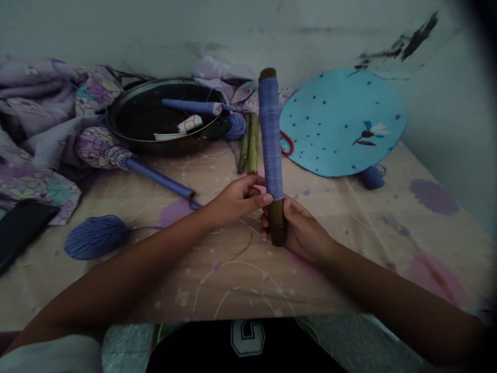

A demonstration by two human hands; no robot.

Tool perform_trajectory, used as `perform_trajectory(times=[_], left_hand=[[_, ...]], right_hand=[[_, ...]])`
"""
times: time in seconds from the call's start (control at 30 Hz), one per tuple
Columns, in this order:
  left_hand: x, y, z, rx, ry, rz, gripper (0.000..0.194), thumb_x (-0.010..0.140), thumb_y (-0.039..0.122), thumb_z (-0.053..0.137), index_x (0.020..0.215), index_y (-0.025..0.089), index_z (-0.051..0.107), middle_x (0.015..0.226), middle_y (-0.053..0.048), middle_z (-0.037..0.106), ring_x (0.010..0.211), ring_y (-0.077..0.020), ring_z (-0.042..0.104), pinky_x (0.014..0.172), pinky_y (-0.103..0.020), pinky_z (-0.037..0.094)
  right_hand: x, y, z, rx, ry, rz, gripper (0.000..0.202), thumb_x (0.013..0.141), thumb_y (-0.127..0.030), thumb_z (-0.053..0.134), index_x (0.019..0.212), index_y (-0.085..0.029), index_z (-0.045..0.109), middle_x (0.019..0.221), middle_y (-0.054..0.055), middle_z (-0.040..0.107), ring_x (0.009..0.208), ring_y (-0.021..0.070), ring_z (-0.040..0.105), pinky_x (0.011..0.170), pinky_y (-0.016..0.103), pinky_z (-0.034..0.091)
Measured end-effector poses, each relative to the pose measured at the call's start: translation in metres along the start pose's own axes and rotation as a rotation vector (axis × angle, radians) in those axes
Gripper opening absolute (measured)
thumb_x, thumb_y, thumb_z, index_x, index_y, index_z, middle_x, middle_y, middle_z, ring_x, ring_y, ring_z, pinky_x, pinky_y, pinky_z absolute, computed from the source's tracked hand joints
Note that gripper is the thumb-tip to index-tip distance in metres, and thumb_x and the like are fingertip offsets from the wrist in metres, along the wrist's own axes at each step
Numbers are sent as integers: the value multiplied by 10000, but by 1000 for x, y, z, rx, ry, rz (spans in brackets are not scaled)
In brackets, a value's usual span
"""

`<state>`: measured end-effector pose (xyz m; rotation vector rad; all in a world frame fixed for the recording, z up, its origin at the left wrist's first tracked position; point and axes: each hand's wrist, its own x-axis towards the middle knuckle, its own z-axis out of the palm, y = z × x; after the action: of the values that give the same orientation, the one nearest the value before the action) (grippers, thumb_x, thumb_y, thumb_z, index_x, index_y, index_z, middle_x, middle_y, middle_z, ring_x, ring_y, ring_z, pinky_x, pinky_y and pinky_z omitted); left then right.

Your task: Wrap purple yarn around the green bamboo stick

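Right hand grips the yarn-wrapped stick low, centre frame — left hand pinches near the wrap's lower edge. Looks like winding — next turn needs tension, steady right grip.

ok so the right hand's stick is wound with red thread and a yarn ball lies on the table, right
The colour is wrong: in the head view, the stick in the right hand is wound with blue-violet thread; a yarn ball lies on the table.

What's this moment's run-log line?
left hand: thumb against yarn-wrapped stick | right hand: gripping stick's lower end | stick: near upright | yarn ball: on table
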<state>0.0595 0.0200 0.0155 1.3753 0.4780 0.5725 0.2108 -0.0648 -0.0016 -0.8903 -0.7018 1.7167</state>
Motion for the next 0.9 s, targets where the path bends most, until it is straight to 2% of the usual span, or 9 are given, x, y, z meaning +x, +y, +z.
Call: perform_trajectory(times=[0.07,0.23,0.33,0.47,0.6,0.67,0.73,0.83,0.9], left_hand=[[0,1,0,28,-12,13,333,774,427,637,884,140,506,664,10,602,578,-102,602,573,-231,469],[0,-1,1,166,106,37,282,776,401,623,816,132,548,667,2,576,607,-95,556,543,-209,406],[-1,-3,1,176,116,17,262,777,375,616,822,128,542,659,9,564,598,-89,542,544,-207,398],[-1,-5,0,155,121,24,236,772,331,625,859,130,537,678,16,583,599,-77,548,567,-198,419],[0,-3,-1,135,129,84,232,780,342,629,820,132,537,703,16,595,625,-68,564,590,-188,440],[0,0,-1,112,98,78,272,782,378,633,832,131,532,673,18,593,598,-73,574,574,-193,452],[-1,1,0,70,22,7,343,778,421,640,909,128,520,643,14,605,570,-92,600,564,-211,474],[-3,2,3,36,-55,-104,483,735,476,680,1007,127,487,645,-10,640,575,-134,647,559,-235,495],[-4,1,5,41,-63,-110,515,717,501,690,1006,130,479,642,-19,646,586,-152,663,546,-234,491]], right_hand=[[-1,0,1,-23,1,-8,324,825,-522,594,940,-221,565,782,9,563,655,130,536,598,295,511],[-3,0,1,-65,-23,-18,344,870,-541,513,920,-203,551,868,34,561,683,126,547,533,242,482],[-3,-1,1,-53,-68,-21,407,823,-589,553,950,-203,539,893,32,554,662,110,541,475,200,431],[-3,-3,1,-64,-36,-39,383,752,-482,702,950,-219,507,851,5,567,639,101,542,492,204,436],[-3,-5,3,-44,13,-6,285,805,-441,647,907,-221,497,815,-1,590,620,102,556,525,228,457],[-2,-6,3,-18,-3,23,254,820,-424,615,927,-223,502,836,14,607,647,121,580,549,253,474],[-1,-6,3,0,-18,53,225,819,-402,583,923,-217,507,819,20,608,638,134,586,540,265,478],[0,-7,2,8,-11,110,224,793,-414,541,863,-203,512,694,-5,569,507,114,526,440,236,422],[-1,-7,3,-1,-9,143,255,773,-449,528,818,-199,513,621,-19,539,442,100,479,393,217,377]])
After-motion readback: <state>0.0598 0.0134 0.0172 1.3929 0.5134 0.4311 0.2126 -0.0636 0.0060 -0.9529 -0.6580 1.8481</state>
